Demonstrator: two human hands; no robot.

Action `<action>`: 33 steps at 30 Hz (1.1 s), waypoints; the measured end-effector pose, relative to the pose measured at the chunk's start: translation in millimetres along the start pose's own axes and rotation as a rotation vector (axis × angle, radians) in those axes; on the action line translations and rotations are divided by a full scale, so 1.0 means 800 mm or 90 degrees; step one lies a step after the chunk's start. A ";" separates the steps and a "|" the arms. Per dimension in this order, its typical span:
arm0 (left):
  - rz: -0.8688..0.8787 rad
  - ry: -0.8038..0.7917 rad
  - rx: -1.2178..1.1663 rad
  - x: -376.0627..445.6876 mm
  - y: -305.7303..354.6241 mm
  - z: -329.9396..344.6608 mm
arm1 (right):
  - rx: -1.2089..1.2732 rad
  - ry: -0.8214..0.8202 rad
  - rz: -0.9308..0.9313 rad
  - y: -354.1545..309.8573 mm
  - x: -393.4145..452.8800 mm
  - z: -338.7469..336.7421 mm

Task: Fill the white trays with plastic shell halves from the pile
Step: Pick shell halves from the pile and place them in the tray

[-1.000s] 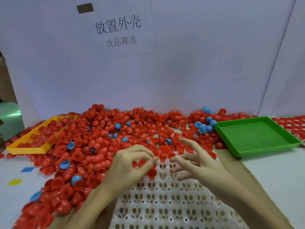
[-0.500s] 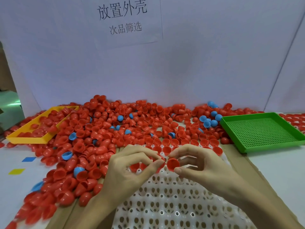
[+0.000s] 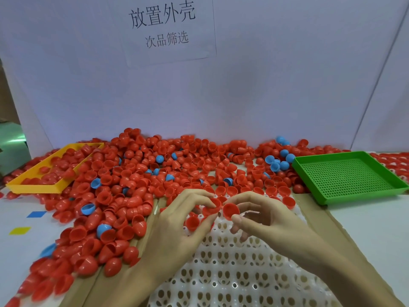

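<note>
The white plastic tray with round holes (image 3: 232, 278) lies in front of the big pile of red and blue plastic shell halves (image 3: 155, 173). Over its far end, the left hand (image 3: 177, 224) pinches one red shell half (image 3: 213, 207) and the right hand (image 3: 267, 220) pinches another red shell half (image 3: 230, 211). A few red shells sit in the tray's far holes. Left of the pile, a yellow flat tray (image 3: 35, 188) holds red shells. Right of it is a green flat tray with tiny holes (image 3: 349, 176).

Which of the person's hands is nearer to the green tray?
Right. The right hand holds a red shell half over the white tray, nearer the green tray; the left hand lies farther, beyond it.
</note>
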State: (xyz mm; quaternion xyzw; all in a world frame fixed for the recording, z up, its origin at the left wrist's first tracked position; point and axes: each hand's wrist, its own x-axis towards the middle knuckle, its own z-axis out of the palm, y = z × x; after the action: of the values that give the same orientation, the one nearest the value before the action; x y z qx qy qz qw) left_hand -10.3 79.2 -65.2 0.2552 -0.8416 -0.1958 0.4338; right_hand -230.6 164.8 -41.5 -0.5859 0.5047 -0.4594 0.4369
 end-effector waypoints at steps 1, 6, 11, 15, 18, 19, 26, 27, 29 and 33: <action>-0.028 -0.013 0.002 0.000 0.002 0.000 | -0.013 0.000 0.002 0.002 0.000 0.001; -0.116 -0.088 -0.063 0.002 0.008 0.003 | -0.082 0.004 -0.008 0.011 0.003 0.009; -0.157 -0.056 -0.047 0.010 -0.002 0.010 | -0.062 0.015 -0.015 0.014 0.006 0.008; -0.089 -0.074 0.133 0.022 -0.008 0.020 | -0.057 0.125 0.009 0.018 0.007 0.004; -0.033 -0.113 0.230 0.023 -0.012 0.030 | -0.041 0.175 0.034 0.021 0.009 0.006; -0.023 -0.116 0.232 0.021 -0.012 0.032 | -0.036 0.180 0.041 0.021 0.009 0.006; 0.042 -0.180 0.175 0.007 -0.016 0.031 | -0.052 0.210 0.041 0.021 0.009 0.000; 0.039 -0.189 0.172 0.005 -0.015 0.031 | -0.057 0.211 0.044 0.022 0.009 -0.002; 0.028 -0.193 0.167 0.003 -0.016 0.031 | -0.065 0.207 0.047 0.023 0.010 -0.004; -0.041 -0.140 0.091 0.013 -0.023 0.024 | -0.111 0.180 0.024 0.024 0.011 -0.008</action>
State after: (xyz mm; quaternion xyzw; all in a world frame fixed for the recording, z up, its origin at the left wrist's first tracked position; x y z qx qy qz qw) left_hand -26.6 60.3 -79.1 0.2890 -0.8875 -0.1757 0.3130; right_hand -240.2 153.3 -58.4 -0.5418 0.6099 -0.4833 0.3178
